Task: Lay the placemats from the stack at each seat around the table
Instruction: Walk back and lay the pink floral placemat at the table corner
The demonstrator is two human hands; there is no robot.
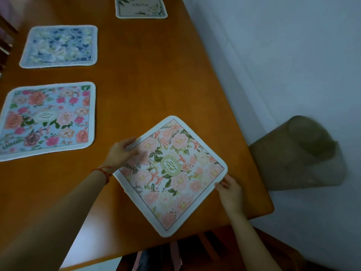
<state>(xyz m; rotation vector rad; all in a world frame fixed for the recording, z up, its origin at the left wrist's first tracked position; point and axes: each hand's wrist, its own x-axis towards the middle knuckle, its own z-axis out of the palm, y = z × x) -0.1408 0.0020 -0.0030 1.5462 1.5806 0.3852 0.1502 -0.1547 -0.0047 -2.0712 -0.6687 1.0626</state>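
Observation:
A pale pink floral placemat with a white border lies turned like a diamond near the table's front right corner, one corner hanging over the front edge. My left hand holds its left edge, thumb on top and fingers curled under. My right hand pinches its right corner. Three other placemats lie flat on the wooden table: a bright pink-and-blue floral one at the left, a blue-and-white one behind it, and a cream one at the far edge of view.
A brownish translucent bin stands on the floor beside the table's right edge, against a white wall. A wooden chair is tucked under the front edge. Dark chair parts show at the far left.

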